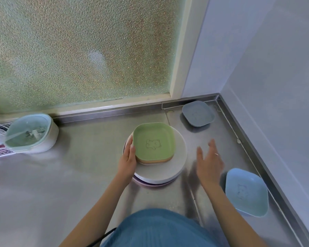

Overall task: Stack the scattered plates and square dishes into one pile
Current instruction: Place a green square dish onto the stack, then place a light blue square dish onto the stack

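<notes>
While you look down at the steel counter [64, 175], a pale green tub with a clear lid [31, 133] sits far on the left, close to the back edge under the bumpy window [78, 50]. Lots of bare counter lies between that tub and the pile.

Your left hand [128, 160] rests on the left side of the pile, fingers straight up along the edge of the green square dish [154, 141], thumb tucked at its rim. The green dish sits on top of a tan square dish [157, 160], and both sit on the round white plates [161, 172]. A thin pink plate [150, 184] peeks out at the very bottom.

Just right of the pile, your right hand [210, 163] hangs over the bare counter with fingers spread wide, holding nothing. It looks blurry.

Behind it, a gray-blue square dish [198, 113] sits in the back corner, near the raised metal edge. Nearer to you, a light blue square dish [246, 191] sits just beside the right edge of the counter, next to the wall [275, 68]. Both are apart from the pile.
</notes>
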`<control>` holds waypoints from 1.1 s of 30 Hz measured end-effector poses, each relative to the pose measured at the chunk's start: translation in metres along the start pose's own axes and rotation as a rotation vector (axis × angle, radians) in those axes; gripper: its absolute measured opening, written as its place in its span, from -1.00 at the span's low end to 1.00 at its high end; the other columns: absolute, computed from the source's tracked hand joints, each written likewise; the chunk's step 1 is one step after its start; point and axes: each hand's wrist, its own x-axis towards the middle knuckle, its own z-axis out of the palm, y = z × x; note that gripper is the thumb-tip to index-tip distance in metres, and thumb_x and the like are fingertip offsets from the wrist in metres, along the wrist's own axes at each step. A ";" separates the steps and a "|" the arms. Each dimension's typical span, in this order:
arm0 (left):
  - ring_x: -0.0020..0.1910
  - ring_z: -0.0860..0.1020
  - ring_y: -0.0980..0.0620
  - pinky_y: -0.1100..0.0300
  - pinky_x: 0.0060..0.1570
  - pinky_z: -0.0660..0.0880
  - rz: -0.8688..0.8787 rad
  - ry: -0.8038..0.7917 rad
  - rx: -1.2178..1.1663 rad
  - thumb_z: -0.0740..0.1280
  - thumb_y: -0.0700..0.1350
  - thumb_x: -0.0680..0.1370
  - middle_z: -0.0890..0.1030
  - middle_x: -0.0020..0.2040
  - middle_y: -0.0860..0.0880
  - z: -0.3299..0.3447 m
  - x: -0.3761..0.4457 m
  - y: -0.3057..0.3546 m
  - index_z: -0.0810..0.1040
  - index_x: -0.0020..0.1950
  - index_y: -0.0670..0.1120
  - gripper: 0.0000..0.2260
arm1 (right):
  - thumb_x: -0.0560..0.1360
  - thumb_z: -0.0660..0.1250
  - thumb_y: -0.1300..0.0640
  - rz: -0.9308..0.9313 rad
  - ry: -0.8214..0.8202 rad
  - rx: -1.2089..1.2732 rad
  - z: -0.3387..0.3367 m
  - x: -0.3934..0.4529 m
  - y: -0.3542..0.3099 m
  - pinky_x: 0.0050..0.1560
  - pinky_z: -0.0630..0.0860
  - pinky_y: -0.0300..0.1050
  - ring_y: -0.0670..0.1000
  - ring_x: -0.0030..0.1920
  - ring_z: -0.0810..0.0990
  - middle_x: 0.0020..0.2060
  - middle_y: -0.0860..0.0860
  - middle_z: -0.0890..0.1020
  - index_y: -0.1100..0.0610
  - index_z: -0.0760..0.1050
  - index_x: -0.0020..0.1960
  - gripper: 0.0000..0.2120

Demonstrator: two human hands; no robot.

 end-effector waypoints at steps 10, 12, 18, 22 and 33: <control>0.38 0.29 0.18 0.27 0.34 0.16 0.002 0.011 0.019 -0.01 0.01 0.66 0.31 0.45 0.12 0.001 0.001 -0.003 0.23 0.48 0.10 -0.62 | 0.55 0.19 0.18 0.324 -0.067 -0.332 -0.002 -0.019 0.067 0.07 0.38 0.21 0.29 0.16 0.40 0.20 0.25 0.43 0.19 0.26 0.31 -0.65; 0.35 0.27 0.21 0.29 0.31 0.15 0.006 0.014 0.025 0.00 -0.01 0.66 0.31 0.45 0.12 0.001 0.000 -0.001 0.23 0.48 0.08 -0.62 | 0.52 0.17 0.32 0.301 -0.037 -0.229 -0.003 -0.021 0.069 0.01 0.43 0.24 0.32 0.11 0.41 0.18 0.28 0.38 0.17 0.20 0.36 -0.57; 0.30 0.26 0.24 0.32 0.27 0.15 0.006 0.032 0.035 0.00 -0.03 0.66 0.32 0.45 0.09 0.002 -0.003 0.001 0.23 0.48 0.07 -0.63 | 0.44 0.13 0.45 0.357 -0.010 -0.117 -0.004 -0.023 0.080 0.05 0.39 0.13 0.32 0.09 0.43 0.07 0.34 0.50 0.32 0.41 0.22 -0.64; 0.30 0.27 0.24 0.31 0.27 0.16 0.008 0.032 0.044 0.01 -0.02 0.66 0.33 0.45 0.09 0.001 -0.003 0.000 0.24 0.48 0.08 -0.63 | 0.36 0.11 0.50 0.237 0.056 -0.087 -0.002 -0.023 0.080 -0.08 0.43 0.10 0.26 -0.01 0.43 -0.12 0.25 0.52 0.32 0.53 0.04 -0.65; 0.29 0.29 0.22 0.29 0.26 0.17 -0.011 0.020 0.036 0.01 0.00 0.66 0.34 0.42 0.13 0.000 0.000 -0.004 0.23 0.48 0.11 -0.63 | 0.35 0.26 0.48 -0.541 0.045 0.241 -0.010 -0.012 -0.053 -0.14 0.42 -0.11 0.12 -0.22 0.48 -0.29 0.07 0.52 0.14 0.63 0.08 -0.59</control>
